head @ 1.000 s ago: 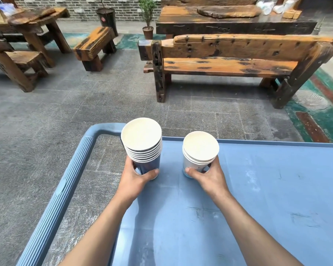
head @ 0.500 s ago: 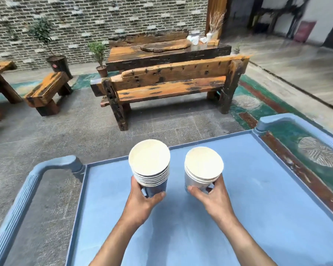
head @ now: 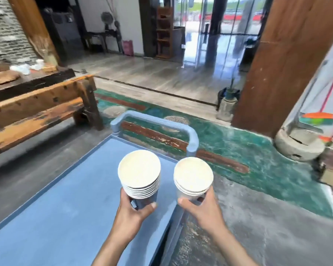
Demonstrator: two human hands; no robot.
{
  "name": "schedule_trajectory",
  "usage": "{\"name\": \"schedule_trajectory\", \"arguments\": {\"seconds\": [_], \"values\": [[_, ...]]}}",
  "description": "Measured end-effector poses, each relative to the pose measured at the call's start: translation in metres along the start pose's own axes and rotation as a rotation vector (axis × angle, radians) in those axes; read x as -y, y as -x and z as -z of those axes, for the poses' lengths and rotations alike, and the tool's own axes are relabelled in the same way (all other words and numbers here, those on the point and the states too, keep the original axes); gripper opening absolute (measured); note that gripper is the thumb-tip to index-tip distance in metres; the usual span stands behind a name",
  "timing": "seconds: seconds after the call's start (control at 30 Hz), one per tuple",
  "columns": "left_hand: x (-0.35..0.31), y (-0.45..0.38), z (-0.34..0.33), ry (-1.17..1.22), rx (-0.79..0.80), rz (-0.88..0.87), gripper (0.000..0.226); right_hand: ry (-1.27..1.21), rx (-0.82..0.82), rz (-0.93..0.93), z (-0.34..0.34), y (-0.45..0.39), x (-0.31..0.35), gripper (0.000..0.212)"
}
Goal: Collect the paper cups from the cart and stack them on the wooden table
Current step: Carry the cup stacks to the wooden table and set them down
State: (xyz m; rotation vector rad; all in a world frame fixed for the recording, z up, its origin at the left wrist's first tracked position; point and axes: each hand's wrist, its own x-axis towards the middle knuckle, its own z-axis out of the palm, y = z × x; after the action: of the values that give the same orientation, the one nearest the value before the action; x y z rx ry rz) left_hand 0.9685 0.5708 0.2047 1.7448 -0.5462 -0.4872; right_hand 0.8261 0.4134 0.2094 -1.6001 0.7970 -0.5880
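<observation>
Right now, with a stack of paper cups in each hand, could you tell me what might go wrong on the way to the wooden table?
1. The left hand pinches only the base of the taller cup stack; a sway could tip it or shed the top cups.
2. The shorter cup stack in the right hand is already past the blue cart edge, so dropped cups hit the floor.
3. The cart handle and wooden bench stand close and could be bumped.

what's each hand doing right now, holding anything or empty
Left hand: closed around the taller stack of paper cups, held above the blue cart.
Right hand: closed around the shorter stack of paper cups, out past the cart's edge.
</observation>
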Motion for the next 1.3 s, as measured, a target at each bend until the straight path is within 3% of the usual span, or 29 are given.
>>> {"name": "schedule_trajectory", "arguments": {"seconds": [0.07, 0.23, 0.47, 0.8, 1.0, 1.3], "values": [[-0.009, -0.001, -0.040, 0.011, 0.120, -0.034, 0.076, 0.002, -0.125, -0.019, 0.041, 0.013, -0.007, 0.091], [-0.032, 0.008, -0.144, 0.077, 0.410, -0.119, 0.084, -0.004, -0.412, -0.013, 0.137, 0.057, -0.022, 0.075], [-0.075, 0.046, -0.286, 0.066, 0.670, -0.197, 0.085, 0.046, -0.711, -0.061, 0.264, 0.116, -0.038, 0.091], [-0.139, 0.146, -0.490, 0.086, 0.936, -0.274, 0.067, 0.092, -0.977, -0.056, 0.454, 0.198, -0.064, 0.084], [-0.171, 0.200, -0.590, 0.023, 1.043, -0.318, 0.087, 0.129, -1.087, -0.028, 0.546, 0.239, -0.078, 0.073], [-0.183, 0.232, -0.732, 0.010, 1.191, -0.311, 0.085, 0.104, -1.240, -0.112, 0.656, 0.254, -0.109, 0.073]]}}
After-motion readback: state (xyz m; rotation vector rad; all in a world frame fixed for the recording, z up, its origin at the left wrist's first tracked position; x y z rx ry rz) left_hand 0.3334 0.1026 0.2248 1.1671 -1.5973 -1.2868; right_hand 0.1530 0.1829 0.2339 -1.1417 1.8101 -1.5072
